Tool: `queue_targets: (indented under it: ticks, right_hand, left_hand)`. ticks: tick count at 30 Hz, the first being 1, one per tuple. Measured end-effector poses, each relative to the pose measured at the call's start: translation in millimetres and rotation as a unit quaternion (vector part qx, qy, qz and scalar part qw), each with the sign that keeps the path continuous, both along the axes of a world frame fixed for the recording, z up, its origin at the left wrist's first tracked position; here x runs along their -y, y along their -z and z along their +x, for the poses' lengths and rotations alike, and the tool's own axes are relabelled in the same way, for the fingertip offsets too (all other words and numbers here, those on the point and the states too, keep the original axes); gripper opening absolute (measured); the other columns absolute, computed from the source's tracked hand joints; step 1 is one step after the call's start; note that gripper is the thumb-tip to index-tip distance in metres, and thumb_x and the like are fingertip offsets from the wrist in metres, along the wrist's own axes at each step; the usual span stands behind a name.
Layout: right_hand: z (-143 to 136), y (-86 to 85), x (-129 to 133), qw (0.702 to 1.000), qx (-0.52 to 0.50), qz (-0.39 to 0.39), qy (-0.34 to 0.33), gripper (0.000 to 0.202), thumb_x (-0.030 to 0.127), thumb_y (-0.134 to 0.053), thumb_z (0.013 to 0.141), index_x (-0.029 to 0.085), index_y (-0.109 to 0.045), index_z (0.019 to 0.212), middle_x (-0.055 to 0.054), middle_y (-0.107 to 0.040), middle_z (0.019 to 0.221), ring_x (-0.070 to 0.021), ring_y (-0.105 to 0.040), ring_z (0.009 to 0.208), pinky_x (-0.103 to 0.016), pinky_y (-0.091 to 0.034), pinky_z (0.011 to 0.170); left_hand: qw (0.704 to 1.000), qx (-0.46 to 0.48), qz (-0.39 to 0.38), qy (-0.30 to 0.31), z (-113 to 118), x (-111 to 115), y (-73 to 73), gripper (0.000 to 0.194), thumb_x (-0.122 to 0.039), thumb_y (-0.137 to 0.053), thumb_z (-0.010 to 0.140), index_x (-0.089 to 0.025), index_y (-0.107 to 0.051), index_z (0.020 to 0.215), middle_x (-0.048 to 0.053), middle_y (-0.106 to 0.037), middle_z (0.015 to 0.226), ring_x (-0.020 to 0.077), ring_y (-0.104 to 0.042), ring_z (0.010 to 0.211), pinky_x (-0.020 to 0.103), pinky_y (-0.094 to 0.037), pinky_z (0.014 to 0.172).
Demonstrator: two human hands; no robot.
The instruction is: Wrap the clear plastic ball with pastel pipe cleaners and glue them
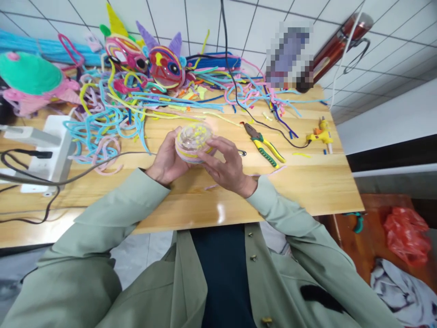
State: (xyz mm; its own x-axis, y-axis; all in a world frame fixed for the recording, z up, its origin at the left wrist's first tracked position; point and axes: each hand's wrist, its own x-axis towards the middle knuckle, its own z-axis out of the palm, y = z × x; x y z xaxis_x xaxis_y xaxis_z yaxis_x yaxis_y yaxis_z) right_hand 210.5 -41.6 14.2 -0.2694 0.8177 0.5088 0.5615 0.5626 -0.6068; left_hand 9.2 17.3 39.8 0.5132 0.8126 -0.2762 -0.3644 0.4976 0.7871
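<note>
A round, clear plastic ball or dome (194,136), with yellow bits showing in it and pink, yellow and pale bands around its lower side, is held above the wooden table. My left hand (168,160) wraps its left side and underside. My right hand (227,165) has its fingertips on the right side of the rim, with the fingers bent. Pliers with green and yellow handles (268,150) lie to the right of my right hand. A small metal safety pin (242,153) is partly hidden behind that hand.
Tangled pipe cleaners (112,116) spread along the back. Two decorated masks (166,68) lean on the tiled wall. A yellow glue gun (321,134) lies at the right, its cord crossing the table. A white power strip (51,152) with cables sits left; a red thermos (332,52) stands back right.
</note>
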Motion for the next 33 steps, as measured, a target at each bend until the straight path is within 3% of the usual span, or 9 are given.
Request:
queue_targets:
  ticks: [5,10,15,18,23,28,33]
  right_hand:
    - [0,-0.3,6,0.994,0.032,0.1,0.013,0.03,0.03,-0.069,0.107,0.05,-0.079,0.127,-0.002,-0.074,0.138,-0.0276,-0.066,0.149,-0.063,-0.06,0.127]
    - [0,1.8,11,0.968,0.069,0.237,0.044,0.035,0.023,-0.07,0.107,0.042,-0.076,0.136,-0.004,-0.07,0.142,-0.026,-0.067,0.148,-0.054,-0.07,0.116]
    - [-2,-0.1,9,0.947,0.05,0.312,0.063,0.035,0.02,-0.073,0.105,0.033,-0.073,0.138,-0.009,-0.068,0.14,-0.0266,-0.066,0.144,-0.049,-0.071,0.113]
    - [-1,-2.3,6,0.955,0.027,0.292,0.054,0.033,0.037,-0.072,0.109,0.031,-0.068,0.142,-0.01,-0.068,0.139,-0.0266,-0.07,0.135,-0.051,-0.071,0.109]
    - [0,-3.9,5,0.98,-0.065,0.178,0.062,0.054,0.061,-0.065,0.11,0.027,-0.057,0.151,-0.015,-0.069,0.141,-0.0306,-0.071,0.136,-0.057,-0.067,0.112]
    - [-7,5.3,0,0.992,-0.06,0.088,0.067,0.082,0.073,-0.054,0.11,0.023,-0.034,0.172,-0.023,-0.051,0.172,-0.0382,-0.05,0.165,-0.067,-0.046,0.136]
    - [-17,15.5,0,0.996,-0.05,0.045,0.052,0.091,0.072,-0.05,0.112,0.023,-0.012,0.179,-0.024,-0.037,0.183,-0.0392,-0.035,0.176,-0.071,-0.035,0.142]
  left_hand:
    - [1.0,0.002,-0.004,0.013,-3,2,-5.3,0.054,-0.07,-0.067,0.099,-0.028,-0.077,0.13,0.006,-0.081,0.145,0.0398,-0.07,0.145,0.054,-0.07,0.107]
    - [0.995,0.063,-0.071,-0.007,-4,4,-5.9,0.048,-0.06,-0.066,0.106,-0.021,-0.077,0.13,0.011,-0.084,0.132,0.0364,-0.076,0.136,0.048,-0.069,0.111]
    - [0.988,0.101,-0.115,-0.008,-2,4,-5.4,0.044,-0.053,-0.061,0.111,-0.016,-0.077,0.129,0.012,-0.086,0.125,0.0319,-0.081,0.126,0.039,-0.072,0.101]
    - [0.991,0.093,-0.098,-0.017,2,4,-3.8,0.045,-0.053,-0.058,0.112,-0.015,-0.079,0.124,0.011,-0.087,0.12,0.0338,-0.08,0.127,0.038,-0.072,0.098]
    - [0.994,0.072,-0.021,-0.084,10,8,1.2,0.037,-0.052,-0.07,0.108,-0.019,-0.079,0.12,0.008,-0.087,0.123,0.0318,-0.077,0.135,0.039,-0.067,0.112]
    - [0.987,0.065,0.063,-0.135,16,13,5.1,0.031,-0.05,-0.081,0.102,-0.022,-0.079,0.114,0.004,-0.086,0.125,0.0297,-0.072,0.144,0.034,-0.061,0.119]
    - [0.99,0.075,0.054,-0.101,18,18,3.5,0.042,-0.053,-0.084,0.099,-0.018,-0.079,0.121,0.01,-0.085,0.129,0.0343,-0.069,0.148,0.041,-0.06,0.124]
